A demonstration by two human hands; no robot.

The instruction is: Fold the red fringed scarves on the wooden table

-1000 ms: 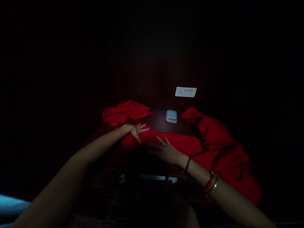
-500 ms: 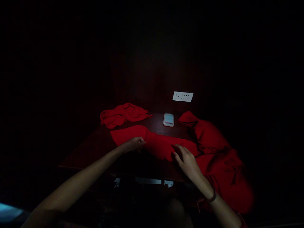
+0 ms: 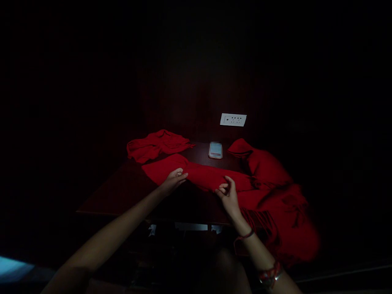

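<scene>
A long red scarf (image 3: 205,174) lies in a strip across the dark table, running into a bunched red heap at the right with loose fringe hanging from it. On the strip's near edge, toward its left end, my left hand (image 3: 174,181) is closed with the fingers curled on the fabric. My right hand (image 3: 228,197) pinches the same near edge farther right, thumb against fingers, the other fingers bent above. The dim light hides much of the fabric between the fingers.
Behind the strip lies a crumpled red cloth (image 3: 156,146) at the left. A phone with a lit screen (image 3: 215,150) rests at the table's back. A white wall socket (image 3: 233,119) is above it. The red heap (image 3: 272,171) spills over the table's right side.
My right hand has moved left and turned, its spread fingers coming together on the scarf's near edge. My left hand stays at the near edge. The view has shifted slightly.
</scene>
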